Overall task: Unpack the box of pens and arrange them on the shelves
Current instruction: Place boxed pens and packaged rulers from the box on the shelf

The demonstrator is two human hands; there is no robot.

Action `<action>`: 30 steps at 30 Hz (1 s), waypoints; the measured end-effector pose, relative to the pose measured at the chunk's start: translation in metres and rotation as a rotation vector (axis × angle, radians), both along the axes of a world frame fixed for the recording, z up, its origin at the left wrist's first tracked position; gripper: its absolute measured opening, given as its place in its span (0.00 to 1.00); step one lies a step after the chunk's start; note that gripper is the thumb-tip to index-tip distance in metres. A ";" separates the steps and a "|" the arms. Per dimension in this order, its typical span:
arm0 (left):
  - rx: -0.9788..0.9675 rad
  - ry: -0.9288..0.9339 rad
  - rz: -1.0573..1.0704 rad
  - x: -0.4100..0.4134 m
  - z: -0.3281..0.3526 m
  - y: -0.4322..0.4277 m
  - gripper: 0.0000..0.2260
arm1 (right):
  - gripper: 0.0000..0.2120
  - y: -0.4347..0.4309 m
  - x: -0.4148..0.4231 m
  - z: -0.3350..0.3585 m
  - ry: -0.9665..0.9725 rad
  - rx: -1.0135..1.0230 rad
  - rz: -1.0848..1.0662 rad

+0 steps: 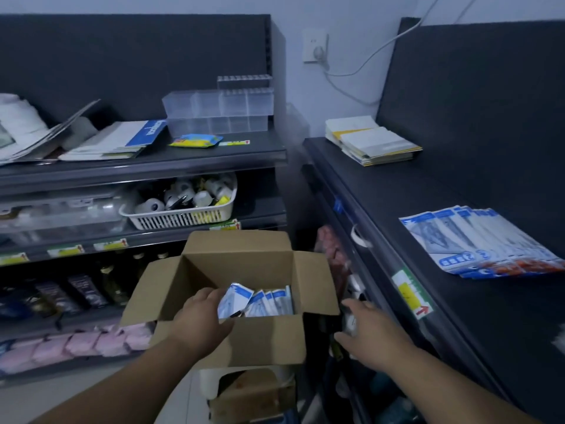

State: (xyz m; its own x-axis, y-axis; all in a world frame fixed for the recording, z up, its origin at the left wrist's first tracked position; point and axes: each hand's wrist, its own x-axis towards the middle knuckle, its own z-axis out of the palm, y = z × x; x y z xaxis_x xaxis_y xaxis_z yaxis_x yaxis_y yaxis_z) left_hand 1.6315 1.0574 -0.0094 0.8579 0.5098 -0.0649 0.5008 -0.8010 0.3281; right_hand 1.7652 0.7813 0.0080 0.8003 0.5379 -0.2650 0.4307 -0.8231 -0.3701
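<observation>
Dark shelving (128,65) lines two walls, and the cardboard box (244,341) sits open at 6 o'clock with pen packs (272,301) standing on edge in its right half. Our left hand (204,313) reaches inside and pinches the leaning pack (235,298) by its top; our right hand (370,332) hovers apart at 4 o'clock, fingers loose, holding nothing. We judge these packs light, thin, slick and bendy, best taken across the top edge. Upright flaps (315,280) crowd the lift; the right shelf (397,203) has bare room beside the fanned packs (477,240) at 3 o'clock.

Pen packs (270,301) crowd the right half of the open box (260,342).
</observation>
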 end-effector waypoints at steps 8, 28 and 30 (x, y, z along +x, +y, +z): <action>-0.105 0.086 -0.041 0.015 -0.012 0.073 0.22 | 0.27 0.105 0.019 -0.028 0.027 0.105 -0.065; -0.477 0.362 0.076 0.120 -0.139 0.151 0.31 | 0.31 0.252 0.098 -0.177 0.421 -0.059 -0.127; -0.494 0.385 0.140 0.124 -0.153 0.153 0.31 | 0.33 0.254 0.103 -0.190 0.369 -0.088 -0.070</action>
State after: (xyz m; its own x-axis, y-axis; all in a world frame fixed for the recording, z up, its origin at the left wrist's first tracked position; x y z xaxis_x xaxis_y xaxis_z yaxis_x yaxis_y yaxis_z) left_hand 1.7559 1.2101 -0.1628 0.6537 0.4461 -0.6113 0.7452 -0.5200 0.4174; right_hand 1.8679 1.0354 -0.1822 0.6760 0.4480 -0.5851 0.2235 -0.8812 -0.4165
